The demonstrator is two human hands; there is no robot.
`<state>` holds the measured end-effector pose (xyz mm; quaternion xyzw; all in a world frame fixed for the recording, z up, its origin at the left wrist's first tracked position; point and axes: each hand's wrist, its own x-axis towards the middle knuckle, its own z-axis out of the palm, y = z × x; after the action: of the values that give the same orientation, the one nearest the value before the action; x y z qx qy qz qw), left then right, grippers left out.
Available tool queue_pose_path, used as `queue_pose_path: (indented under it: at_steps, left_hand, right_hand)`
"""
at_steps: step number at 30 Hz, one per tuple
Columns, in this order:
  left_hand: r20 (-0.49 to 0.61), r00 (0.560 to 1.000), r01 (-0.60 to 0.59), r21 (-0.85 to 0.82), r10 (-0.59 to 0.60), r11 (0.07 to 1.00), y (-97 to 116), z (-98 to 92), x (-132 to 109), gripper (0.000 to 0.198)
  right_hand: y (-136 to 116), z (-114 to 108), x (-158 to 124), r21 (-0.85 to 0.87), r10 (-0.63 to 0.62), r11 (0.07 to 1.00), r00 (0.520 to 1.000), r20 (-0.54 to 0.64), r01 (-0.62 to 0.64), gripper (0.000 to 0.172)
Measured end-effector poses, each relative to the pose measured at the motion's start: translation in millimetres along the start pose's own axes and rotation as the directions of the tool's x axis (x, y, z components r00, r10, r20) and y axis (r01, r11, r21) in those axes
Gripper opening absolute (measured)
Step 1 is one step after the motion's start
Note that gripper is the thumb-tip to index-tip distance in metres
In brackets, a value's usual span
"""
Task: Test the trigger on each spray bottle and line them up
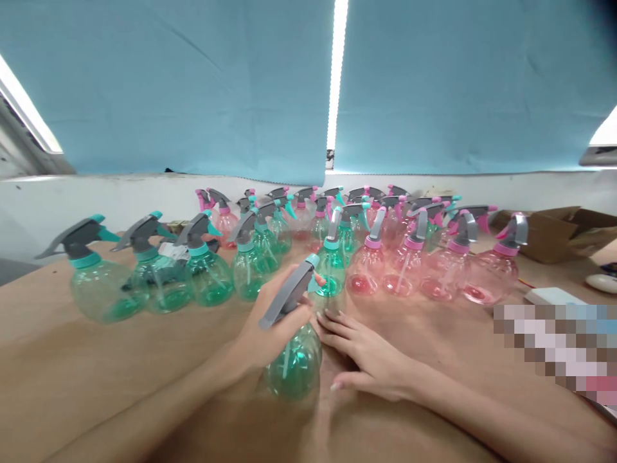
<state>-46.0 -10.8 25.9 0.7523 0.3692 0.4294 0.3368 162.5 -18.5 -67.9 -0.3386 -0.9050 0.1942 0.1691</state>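
- Closest to me, a green spray bottle [295, 366] hangs or stands low over the near part of the worktop [72, 360], in front of the rows; I can't tell whether its base touches down.
- The left hand [263, 334] has it by the neck, fingers wrapped closed just under the grey spray head. That looks like the right place to hold it, since the round body below seems smooth and likely slippery.
- One fingertip shows near the nozzle end. I'd have it sit clear of the trigger, so that the squeeze goes into the collar alone.
- The bottle would travel best upright, its weight straight under the fist.
- The right hand [369, 350] lies palm down on the worktop, fingers spread and holding nothing. Flat and relaxed like that, it seems well placed to steady a base without crowding.
- Its fingertips reach the foot of the next green bottle [330, 263]; whether they touch it I can't tell. A light touch there should do, as a hard push could tip it.
- Beyond, green bottles [166, 283] stand to the left and pink bottles [402, 270] to the right, some nearly touching, so slow, small movements look wisest.
- Farther back are more bottles [301, 222], then a cardboard box [544, 235] on the right and a blue curtain [193, 83] behind everything.
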Motion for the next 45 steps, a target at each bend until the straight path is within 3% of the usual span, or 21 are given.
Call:
queue_pose_path:
  at_steps: [4, 12, 19, 26, 35, 45]
  left_hand:
    - [0.035, 0.999, -0.023, 0.017, 0.022, 1.0, 2.5, -1.1, 1.2, 0.009]
    - [0.036, 0.998, -0.047, 0.016, 0.046, 0.999, -5.1, -0.3, 1.7, 0.005]
    - [0.026, 1.0, -0.02, 0.088, 0.018, 0.996, -4.1, -1.5, -1.9, 0.01]
    - [0.011, 0.999, -0.033, -0.003, 0.033, 0.999, -3.4, 1.4, -4.4, 0.019]
    - [0.042, 0.999, 0.021, 0.016, -0.022, 1.0, -1.0, -1.4, -6.4, 0.032]
    - [0.03, 1.0, 0.003, -0.016, -0.002, 1.0, -2.7, 0.0, -6.9, 0.034]
  right_hand:
    - [2.1, 0.6, 0.2, -0.007, 0.012, 1.0, 0.999, 0.038, -0.012, 0.086]
    - [1.9, 2.7, -0.2, -0.007, 0.014, 1.0, 1.0, 0.006, -0.014, 0.084]
    - [4.7, 4.8, -0.6, -0.025, -0.016, 1.0, 1.0, -0.014, 0.015, 0.079]
    - [5.0, 5.2, -1.3, -0.026, -0.025, 0.999, 0.999, -0.024, 0.025, 0.079]
    - [3.0, 4.6, -0.4, -0.029, -0.01, 1.0, 1.0, -0.029, 0.009, 0.076]
    - [1.2, 3.1, 0.3, -0.037, 0.016, 0.999, 1.0, -0.026, -0.017, 0.071]
